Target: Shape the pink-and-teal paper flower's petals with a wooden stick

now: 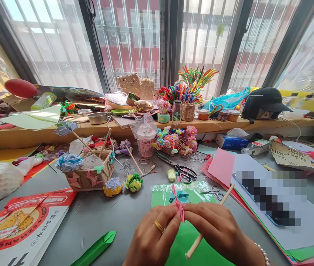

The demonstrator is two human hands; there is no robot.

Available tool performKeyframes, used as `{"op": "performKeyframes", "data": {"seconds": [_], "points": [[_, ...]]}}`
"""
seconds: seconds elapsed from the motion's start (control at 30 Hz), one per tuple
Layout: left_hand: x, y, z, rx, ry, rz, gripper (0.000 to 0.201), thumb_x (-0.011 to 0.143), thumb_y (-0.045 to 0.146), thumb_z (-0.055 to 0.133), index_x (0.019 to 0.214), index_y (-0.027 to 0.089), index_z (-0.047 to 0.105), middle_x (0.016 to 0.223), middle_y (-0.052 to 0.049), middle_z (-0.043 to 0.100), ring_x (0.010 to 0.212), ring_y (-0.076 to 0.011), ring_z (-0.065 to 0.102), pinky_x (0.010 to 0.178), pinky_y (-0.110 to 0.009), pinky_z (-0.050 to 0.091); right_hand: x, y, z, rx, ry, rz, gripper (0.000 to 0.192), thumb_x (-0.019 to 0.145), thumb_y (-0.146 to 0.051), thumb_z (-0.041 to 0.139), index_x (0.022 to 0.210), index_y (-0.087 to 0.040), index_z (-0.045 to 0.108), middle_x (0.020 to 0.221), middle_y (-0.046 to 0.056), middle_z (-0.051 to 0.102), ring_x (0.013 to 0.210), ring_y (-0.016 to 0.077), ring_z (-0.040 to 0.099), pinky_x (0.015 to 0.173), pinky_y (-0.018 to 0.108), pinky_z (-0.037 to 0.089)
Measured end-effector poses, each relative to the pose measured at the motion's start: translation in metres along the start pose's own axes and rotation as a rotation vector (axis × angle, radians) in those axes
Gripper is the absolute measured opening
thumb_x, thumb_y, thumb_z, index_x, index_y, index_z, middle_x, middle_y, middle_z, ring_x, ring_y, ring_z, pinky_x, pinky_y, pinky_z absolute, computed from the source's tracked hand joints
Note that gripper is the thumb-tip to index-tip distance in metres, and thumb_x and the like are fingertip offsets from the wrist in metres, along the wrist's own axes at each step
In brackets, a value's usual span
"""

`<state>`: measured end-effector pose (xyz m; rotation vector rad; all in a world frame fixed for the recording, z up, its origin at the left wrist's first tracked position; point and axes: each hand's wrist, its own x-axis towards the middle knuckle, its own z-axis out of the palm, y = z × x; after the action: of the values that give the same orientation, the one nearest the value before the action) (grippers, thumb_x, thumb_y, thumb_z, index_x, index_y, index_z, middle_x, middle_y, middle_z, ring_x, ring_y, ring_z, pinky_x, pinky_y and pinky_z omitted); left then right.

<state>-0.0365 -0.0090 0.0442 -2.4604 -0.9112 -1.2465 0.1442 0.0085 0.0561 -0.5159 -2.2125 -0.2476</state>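
Observation:
A narrow strip of folded pink paper (178,200) is pinched between the fingertips of my left hand (157,231), which wears a gold ring, and my right hand (220,221). A wooden stick (194,246) passes slantwise under my right hand, its two ends showing; the middle is hidden. Beneath both hands lies a clear-wrapped pack of green paper (198,251). Just behind the pink piece rests a teal folded paper piece (183,197). Small scissors (214,192) lie at the pack's far right corner. To the left is a long green folded paper strip (97,250).
Larger black scissors (183,170) lie farther back beside a yellow block (171,175). Paper lotus flowers (133,183) and a decorated box (90,177) stand left. A pixelated phone (264,199) sits on stacked coloured paper (309,214) at right. A lidded cup (145,142) stands behind.

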Motion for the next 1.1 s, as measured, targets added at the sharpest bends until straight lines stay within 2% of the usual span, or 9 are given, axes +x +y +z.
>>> {"op": "performKeyframes", "data": {"seconds": [0.1,0.2,0.3,0.43,0.53,0.63,0.8,1.1], "points": [[0.001,-0.002,0.002,-0.086,0.007,-0.063,0.02,0.082,0.007,0.047,0.094,0.017,0.059,0.084,-0.005,0.07,0.077,-0.0154,0.065,0.074,-0.026,0.051,-0.003,0.002,0.005,0.068,-0.014,0.04,0.029,0.094,-0.015,0.031,0.093,-0.014,0.06,0.081,0.009,0.071,0.067,0.0151,0.065,0.056,0.023,0.05],[0.002,-0.004,0.002,-0.282,-0.031,-0.172,0.023,0.078,0.001,0.048,0.091,0.018,0.058,0.085,-0.004,0.067,0.08,-0.0139,0.063,0.075,-0.024,0.05,-0.006,0.005,0.008,0.245,-0.066,0.186,0.021,0.092,-0.017,0.04,0.086,-0.017,0.059,0.076,0.005,0.068,0.066,0.0127,0.062,0.056,0.021,0.047],[0.004,-0.003,-0.003,-0.514,-0.185,-0.374,0.019,0.076,0.001,0.052,0.083,0.017,0.059,0.082,-0.003,0.065,0.077,-0.013,0.062,0.069,-0.02,0.05,-0.004,0.005,0.003,0.407,-0.192,0.35,0.015,0.088,-0.021,0.048,0.08,-0.018,0.06,0.072,0.003,0.065,0.063,0.0117,0.059,0.057,0.02,0.045],[0.01,-0.001,-0.011,-0.71,-0.405,-0.673,0.011,0.072,0.006,0.059,0.074,0.016,0.061,0.072,0.0,0.065,0.07,-0.013,0.062,0.066,-0.021,0.049,0.0,0.004,-0.005,0.492,-0.404,0.545,0.012,0.083,-0.026,0.056,0.077,-0.018,0.062,0.063,-0.001,0.06,0.052,0.0085,0.049,0.045,0.017,0.035],[0.011,-0.004,-0.01,-0.957,-0.503,-0.821,0.005,0.071,0.011,0.061,0.074,0.016,0.061,0.075,0.0,0.068,0.073,-0.0133,0.064,0.069,-0.023,0.049,0.0,0.004,-0.005,0.567,-0.473,0.636,0.013,0.079,-0.029,0.061,0.075,-0.017,0.064,0.061,-0.003,0.058,0.051,0.0077,0.045,0.045,0.016,0.033],[0.009,-0.008,-0.006,-1.104,-0.529,-0.894,0.006,0.069,0.013,0.063,0.075,0.015,0.062,0.075,0.0,0.07,0.072,-0.0131,0.064,0.069,-0.024,0.049,-0.002,0.007,-0.003,0.615,-0.5,0.698,0.015,0.078,-0.03,0.062,0.073,-0.016,0.064,0.059,-0.004,0.055,0.05,0.0072,0.043,0.045,0.016,0.031],[0.004,-0.012,-0.001,-1.126,-0.536,-0.952,0.007,0.067,0.016,0.066,0.073,0.014,0.063,0.071,0.0,0.069,0.068,-0.0121,0.062,0.064,-0.022,0.047,-0.003,0.009,-0.001,0.669,-0.532,0.748,0.014,0.078,-0.029,0.06,0.074,-0.015,0.063,0.057,-0.005,0.05,0.049,0.0062,0.038,0.043,0.016,0.027],[0.0,-0.017,0.012,-1.064,-0.478,-1.028,0.016,0.064,0.02,0.067,0.063,0.014,0.053,0.058,0.005,0.055,0.053,-0.0074,0.047,0.052,-0.019,0.037,-0.003,0.009,0.005,0.458,-0.539,0.689,0.012,0.081,-0.028,0.058,0.077,-0.016,0.06,0.059,-0.005,0.052,0.051,0.0075,0.041,0.048,0.017,0.028]]}}
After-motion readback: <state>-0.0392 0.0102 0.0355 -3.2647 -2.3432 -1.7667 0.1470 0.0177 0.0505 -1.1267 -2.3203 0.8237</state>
